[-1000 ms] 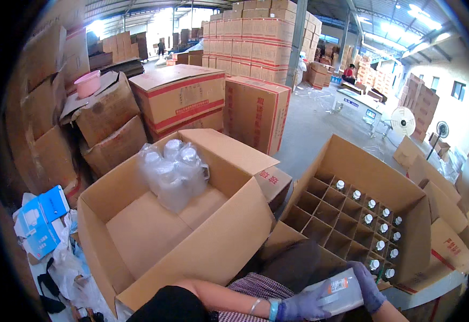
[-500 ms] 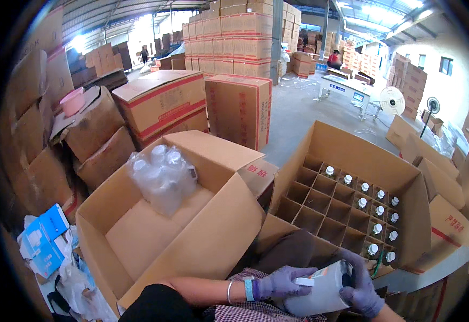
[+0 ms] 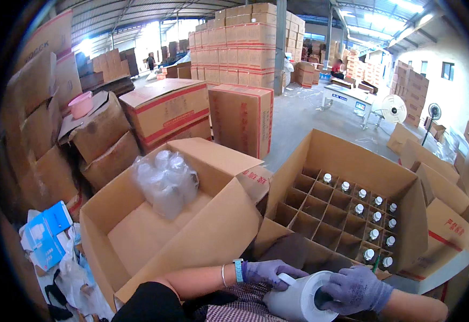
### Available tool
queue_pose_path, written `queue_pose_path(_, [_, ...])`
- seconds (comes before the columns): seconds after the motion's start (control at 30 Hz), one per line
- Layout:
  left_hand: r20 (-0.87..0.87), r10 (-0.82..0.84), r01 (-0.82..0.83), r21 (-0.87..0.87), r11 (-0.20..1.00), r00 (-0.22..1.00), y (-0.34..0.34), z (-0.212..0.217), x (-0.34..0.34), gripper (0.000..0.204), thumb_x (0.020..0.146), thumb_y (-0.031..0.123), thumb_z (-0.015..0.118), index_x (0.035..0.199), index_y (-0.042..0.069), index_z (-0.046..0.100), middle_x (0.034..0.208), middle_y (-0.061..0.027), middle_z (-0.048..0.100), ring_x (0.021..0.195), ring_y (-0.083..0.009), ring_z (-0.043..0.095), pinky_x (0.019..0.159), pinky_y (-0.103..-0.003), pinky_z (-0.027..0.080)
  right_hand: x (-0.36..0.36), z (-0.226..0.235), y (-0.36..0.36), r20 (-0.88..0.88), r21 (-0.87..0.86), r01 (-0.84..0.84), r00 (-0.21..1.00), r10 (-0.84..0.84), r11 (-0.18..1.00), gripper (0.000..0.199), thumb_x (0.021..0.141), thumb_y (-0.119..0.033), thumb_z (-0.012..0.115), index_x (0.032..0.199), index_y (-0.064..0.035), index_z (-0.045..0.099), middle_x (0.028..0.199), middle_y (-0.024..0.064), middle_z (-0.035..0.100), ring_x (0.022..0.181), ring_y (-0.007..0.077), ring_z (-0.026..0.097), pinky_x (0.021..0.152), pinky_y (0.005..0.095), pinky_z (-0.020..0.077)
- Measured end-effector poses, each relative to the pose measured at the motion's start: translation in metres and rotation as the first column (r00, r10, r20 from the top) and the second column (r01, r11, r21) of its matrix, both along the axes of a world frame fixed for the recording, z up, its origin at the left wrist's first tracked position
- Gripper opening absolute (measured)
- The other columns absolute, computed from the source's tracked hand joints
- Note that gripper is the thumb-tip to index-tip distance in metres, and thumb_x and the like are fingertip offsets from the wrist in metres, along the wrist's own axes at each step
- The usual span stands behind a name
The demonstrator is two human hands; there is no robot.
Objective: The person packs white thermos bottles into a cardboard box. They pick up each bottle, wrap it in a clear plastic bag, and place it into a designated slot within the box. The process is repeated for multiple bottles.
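Observation:
A pale grey jug-like cylinder [image 3: 289, 301] with a side handle lies tilted in my lap, its round pale rim turned to the right. My gloved left hand [image 3: 269, 272] is closed around the handle. At the rim, my gloved right hand [image 3: 354, 291] grips with bent fingers, some of them reaching over the opening; what is inside cannot be made out. Just beyond my hands stands an open divided carton [image 3: 355, 153]. Several clear bottles with white caps [image 3: 359, 209] fill its right-hand cells and part of its far row.
On the left is an open carton [image 3: 143, 236] holding clear plastic-wrapped containers [image 3: 167, 185]. A blue box [image 3: 46, 236] and plastic bags lie at far left. Closed cartons [image 3: 240, 121] stand ahead, flattened cardboard [image 3: 449, 225] at right. Farther off are a white table [image 3: 347, 96], fans and people.
The cylinder has turned so its round end faces more to the right. My right hand has moved from its side onto that rim, and my left hand has shifted slightly left.

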State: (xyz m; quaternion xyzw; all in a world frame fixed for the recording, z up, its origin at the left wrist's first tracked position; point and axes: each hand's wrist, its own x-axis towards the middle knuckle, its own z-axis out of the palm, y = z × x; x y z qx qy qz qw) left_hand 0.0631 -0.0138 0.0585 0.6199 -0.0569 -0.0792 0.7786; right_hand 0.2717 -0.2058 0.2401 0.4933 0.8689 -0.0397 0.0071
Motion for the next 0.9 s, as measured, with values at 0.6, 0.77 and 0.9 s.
queue_pose_path(0.6, [0.074,0.513,-0.511,-0.044,0.859,0.855,-0.062,-0.018,0.013,0.068,0.085,0.025,0.078,0.141,0.007,0.044,0.136,-0.0117,0.052,0.124,-0.0203,0.051,0.108,-0.037,0.043,0.065,-0.058,0.037,-0.245,-0.120,0.237,0.934,-0.260,0.964,0.015,0.082,-0.013,0.069,0.095,-0.0067,0.068,0.091,0.0146,0.065,0.087,0.0340,0.064,0.075,0.0414,0.0541])
queue_pose_path(0.77, [-0.118,0.260,-0.273,-0.103,0.957,0.958,-0.019,-0.003,-0.024,0.093,0.083,0.029,0.079,0.158,0.010,0.027,0.137,-0.0103,0.055,0.126,-0.0194,0.051,0.111,-0.036,0.040,0.017,-0.009,0.035,-0.252,-0.125,0.151,0.951,-0.178,0.981,0.025,0.077,-0.029,0.077,0.096,-0.0147,0.072,0.087,0.0102,0.068,0.076,0.0309,0.068,0.069,0.0406,0.0560])
queue_pose_path(0.9, [0.033,0.093,-0.097,0.145,0.985,0.995,-0.013,-0.032,-0.021,0.102,0.087,0.040,0.075,0.162,0.010,0.013,0.155,-0.0135,0.043,0.136,-0.0218,0.045,0.114,-0.040,0.036,-0.013,0.011,0.037,-0.070,-0.330,0.166,0.977,-0.200,0.929,0.047,0.077,-0.045,0.076,0.108,-0.0103,0.068,0.097,0.0152,0.067,0.088,0.0321,0.067,0.078,0.0400,0.0541])
